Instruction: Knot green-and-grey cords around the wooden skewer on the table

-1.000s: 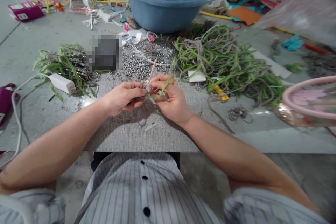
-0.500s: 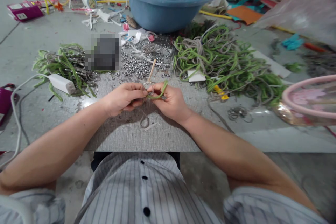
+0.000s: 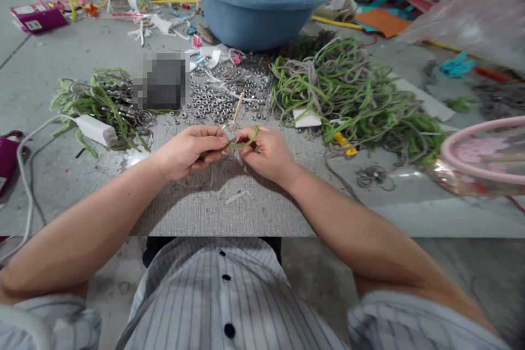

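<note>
Front and centre, a green cord lies mainly side to side between the left hand, closed in a pinch on it, and the equally near right hand, also gripping it just short of its upturned tip, with small silver beads spread beyond both.

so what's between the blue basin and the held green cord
Small silvery metal pieces, white scraps and a wooden stick, beyond the green cord in the head view.

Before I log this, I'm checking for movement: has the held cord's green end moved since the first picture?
Yes, left and slightly toward the person: the green end sits farther from the white block.
</note>
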A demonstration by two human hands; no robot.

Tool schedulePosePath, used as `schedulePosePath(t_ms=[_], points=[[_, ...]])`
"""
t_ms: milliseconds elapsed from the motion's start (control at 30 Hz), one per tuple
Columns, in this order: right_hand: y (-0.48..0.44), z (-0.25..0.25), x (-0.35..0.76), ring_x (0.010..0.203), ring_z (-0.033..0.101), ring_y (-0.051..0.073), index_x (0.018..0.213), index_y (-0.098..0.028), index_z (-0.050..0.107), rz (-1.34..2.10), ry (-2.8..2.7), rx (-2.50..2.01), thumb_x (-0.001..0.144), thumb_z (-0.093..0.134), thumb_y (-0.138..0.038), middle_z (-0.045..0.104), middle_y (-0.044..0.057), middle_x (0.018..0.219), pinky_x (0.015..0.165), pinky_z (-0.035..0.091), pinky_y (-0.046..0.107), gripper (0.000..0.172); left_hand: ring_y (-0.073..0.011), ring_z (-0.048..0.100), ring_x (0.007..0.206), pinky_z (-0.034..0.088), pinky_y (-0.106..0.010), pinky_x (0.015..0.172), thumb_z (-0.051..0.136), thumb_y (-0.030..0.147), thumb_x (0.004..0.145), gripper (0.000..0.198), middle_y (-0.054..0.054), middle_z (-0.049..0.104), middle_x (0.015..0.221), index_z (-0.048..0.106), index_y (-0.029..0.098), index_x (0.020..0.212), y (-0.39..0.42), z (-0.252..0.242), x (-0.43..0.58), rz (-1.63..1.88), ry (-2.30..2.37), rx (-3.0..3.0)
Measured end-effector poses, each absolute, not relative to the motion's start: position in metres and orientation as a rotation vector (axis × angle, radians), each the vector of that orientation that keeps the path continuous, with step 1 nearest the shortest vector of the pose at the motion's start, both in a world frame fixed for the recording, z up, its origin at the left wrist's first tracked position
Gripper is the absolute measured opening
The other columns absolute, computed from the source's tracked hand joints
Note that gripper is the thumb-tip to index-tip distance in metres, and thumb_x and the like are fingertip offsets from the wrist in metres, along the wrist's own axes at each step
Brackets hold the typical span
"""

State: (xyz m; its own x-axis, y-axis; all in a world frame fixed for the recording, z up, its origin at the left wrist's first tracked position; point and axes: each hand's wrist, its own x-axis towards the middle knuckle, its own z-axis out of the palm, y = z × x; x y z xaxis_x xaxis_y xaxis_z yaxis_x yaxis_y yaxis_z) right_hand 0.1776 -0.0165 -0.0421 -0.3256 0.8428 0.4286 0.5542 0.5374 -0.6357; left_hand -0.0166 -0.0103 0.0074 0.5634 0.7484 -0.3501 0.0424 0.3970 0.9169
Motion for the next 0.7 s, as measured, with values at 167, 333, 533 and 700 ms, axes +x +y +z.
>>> schedulePosePath(t_ms=[167,333,533,700], points=[[-0.015,-0.041,0.178,0.057,0.047,0.013,0.075,-0.022,0.062,0.636,-2.102,-0.98,0.076,0.051,-0.019,0.056,-0.002,0.061,0.063,0.041,0.029,0.011,-0.0026,0.026,0.036,0.015,-0.016,0.035,0.064,0.022,0.081,0.019,0.006,0.038,0.048,0.053,0.016,0.066,-0.01,0.007,-0.018,0.564,0.836,1.079],[-0.019,-0.034,0.175,0.053,0.042,0.011,0.064,-0.023,0.056,0.746,-2.2,-0.824,0.084,0.052,-0.026,0.047,-0.004,0.053,0.063,0.04,0.028,0.021,-0.0023,0.03,0.038,0.016,-0.017,0.036,0.068,0.028,0.081,0.024,0.005,0.044,0.052,0.053,0.016,0.068,-0.008,0.002,-0.019,0.579,0.76,1.12],[-0.022,-0.034,0.175,0.048,0.043,0.01,0.071,-0.02,0.064,1.315,-1.803,-0.965,0.089,0.048,-0.054,0.058,0.0,0.059,0.047,0.034,0.025,0.042,-0.0023,0.036,0.044,0.022,-0.018,0.04,0.073,0.035,0.077,0.026,-0.002,0.061,0.07,0.059,0.013,0.073,-0.006,-0.006,-0.019,0.66,0.743,1.158],[-0.021,-0.028,0.17,0.04,0.034,0.005,0.057,-0.018,0.061,1.473,-1.637,-1.084,0.07,0.068,-0.066,0.056,-0.002,0.049,0.04,0.025,0.023,0.051,-0.0025,0.037,0.048,0.024,-0.017,0.042,0.073,0.033,0.076,0.022,-0.001,0.058,0.075,0.063,0.013,0.073,-0.009,-0.009,-0.017,0.692,0.775,1.161]])
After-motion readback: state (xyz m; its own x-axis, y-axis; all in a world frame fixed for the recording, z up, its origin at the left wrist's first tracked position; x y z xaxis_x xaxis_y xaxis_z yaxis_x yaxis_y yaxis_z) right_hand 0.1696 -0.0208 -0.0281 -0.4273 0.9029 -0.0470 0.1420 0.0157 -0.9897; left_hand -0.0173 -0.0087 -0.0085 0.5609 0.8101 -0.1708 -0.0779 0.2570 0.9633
